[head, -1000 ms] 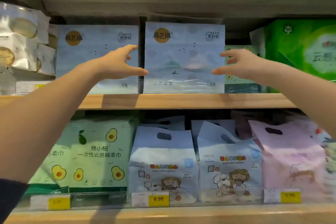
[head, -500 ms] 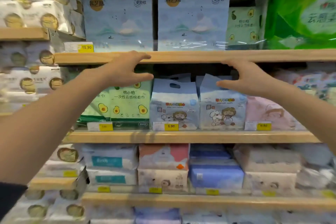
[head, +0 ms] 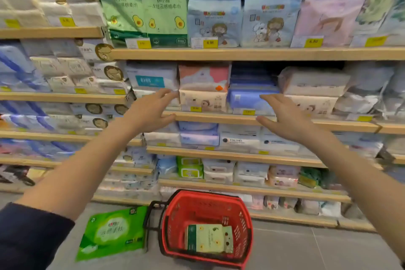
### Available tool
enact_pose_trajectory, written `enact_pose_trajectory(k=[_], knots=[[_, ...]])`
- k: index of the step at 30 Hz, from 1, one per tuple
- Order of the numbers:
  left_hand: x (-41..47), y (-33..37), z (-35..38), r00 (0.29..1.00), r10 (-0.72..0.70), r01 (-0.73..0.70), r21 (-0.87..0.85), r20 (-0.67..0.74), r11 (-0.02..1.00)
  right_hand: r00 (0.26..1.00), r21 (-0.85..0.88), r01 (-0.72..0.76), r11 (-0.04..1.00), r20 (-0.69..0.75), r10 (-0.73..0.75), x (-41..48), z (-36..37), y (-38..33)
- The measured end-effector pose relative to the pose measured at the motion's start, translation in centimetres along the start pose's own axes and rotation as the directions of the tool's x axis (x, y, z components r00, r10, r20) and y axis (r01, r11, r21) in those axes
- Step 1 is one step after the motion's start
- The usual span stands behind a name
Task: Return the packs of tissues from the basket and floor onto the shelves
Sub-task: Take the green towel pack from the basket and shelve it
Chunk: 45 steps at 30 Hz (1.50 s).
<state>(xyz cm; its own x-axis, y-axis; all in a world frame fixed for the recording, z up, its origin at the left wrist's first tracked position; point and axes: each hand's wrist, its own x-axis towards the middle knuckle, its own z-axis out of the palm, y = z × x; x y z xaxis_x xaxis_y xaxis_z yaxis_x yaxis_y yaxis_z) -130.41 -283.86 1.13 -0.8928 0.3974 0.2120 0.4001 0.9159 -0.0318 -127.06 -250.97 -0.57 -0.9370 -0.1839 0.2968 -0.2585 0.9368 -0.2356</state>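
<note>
Shelves (head: pixel 241 53) of blurred tissue packs fill the frame. At lower centre, a red basket (head: pixel 245 215) holds one pale pack (head: pixel 208 239); a green pack (head: pixel 111 232) lies on the floor beside it. Left hand (head: pixel 149 112) and right hand (head: pixel 287 118) hover mid-frame, fingers spread wide, empty.

basket (head: pixel 241 221) red w/ black handle, floor pack (head: pixel 111 233) bright green, pack in basket (head: pixel 208 239) pale yellow-green w/ avocado print, shelves (head: pixel 241 53) light wood, price tags (head: pixel 210 42) yellow
</note>
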Motion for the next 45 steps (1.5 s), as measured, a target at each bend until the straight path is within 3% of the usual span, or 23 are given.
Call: enact_pose_trajectory(k=[13,21,30,37,45], knots=[[-14.6,1.3,13.7,0.969,-0.073,0.101,-0.105,0.237,0.989,0.981,0.078,-0.128,0.989,0.155,0.115,-14.0,14.4,-4.0],[-20.1,0.9,18.0,0.943,-0.031,0.102,-0.198,0.332,0.975,0.947,0.151,-0.247,0.957,0.246,0.205,-18.1,19.5,-9.0],[-20.6,1.8,23.3,0.866,0.065,0.086,-0.276,0.495,0.957,0.860,0.244,-0.443,0.863,0.387,0.332,-21.9,23.8,-9.0],[-14.5,2.8,27.4,0.793,0.089,0.076,-0.243,0.603,0.967,0.768,0.308,-0.606,0.733,0.466,0.439,-20.0,27.9,-5.9],[-5.8,3.4,33.0,0.711,0.235,-0.084,-0.252,0.662,0.964,0.594,0.446,-0.804,0.394,0.598,0.538,-17.5,35.4,-5.5]])
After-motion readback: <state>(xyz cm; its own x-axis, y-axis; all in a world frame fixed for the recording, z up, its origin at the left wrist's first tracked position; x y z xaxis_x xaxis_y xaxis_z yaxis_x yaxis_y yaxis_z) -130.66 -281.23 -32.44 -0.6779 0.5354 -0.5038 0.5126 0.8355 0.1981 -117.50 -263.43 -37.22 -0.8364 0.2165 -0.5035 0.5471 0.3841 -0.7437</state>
